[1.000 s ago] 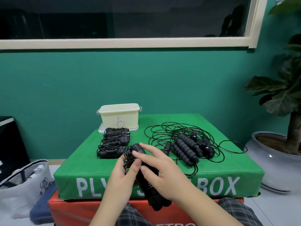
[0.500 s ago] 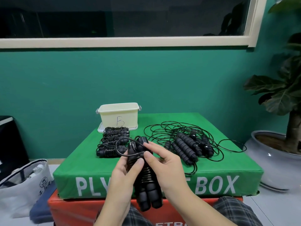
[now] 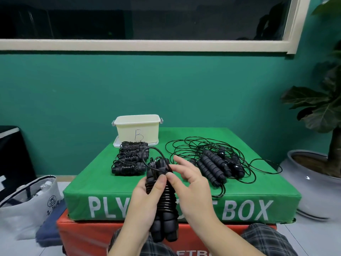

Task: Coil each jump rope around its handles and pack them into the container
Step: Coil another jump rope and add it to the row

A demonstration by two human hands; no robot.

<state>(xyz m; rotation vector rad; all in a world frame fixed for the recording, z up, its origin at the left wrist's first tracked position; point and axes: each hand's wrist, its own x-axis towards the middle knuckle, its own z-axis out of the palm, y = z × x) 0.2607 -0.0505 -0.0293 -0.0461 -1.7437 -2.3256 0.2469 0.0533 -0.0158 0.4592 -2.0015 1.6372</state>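
My left hand [image 3: 145, 198] grips a black jump rope bundle [image 3: 165, 204], its two handles side by side with cord wound round their middle. A last loop of cord [image 3: 153, 157] arcs above the handle tops. My right hand [image 3: 191, 183] pinches the cord at the top of the bundle with thumb and forefinger, the other fingers spread. Three coiled ropes [image 3: 130, 158] lie in a row on the green box [image 3: 239, 204], in front of the cream container [image 3: 137, 130] marked B. A tangle of loose ropes [image 3: 215, 163] lies to the right.
The green plyo box sits on a red one [image 3: 83, 235]. A potted plant [image 3: 317, 174] stands at the right on the floor. A white bag [image 3: 25, 204] and a dark case [image 3: 13, 154] are at the left. My plaid-clad knees [image 3: 265, 239] are below.
The bundle has been raised and turned upright, closer to me. The end loop of cord has swung up over the handle tops, and my right hand moved from covering the bundle to pinching the cord.
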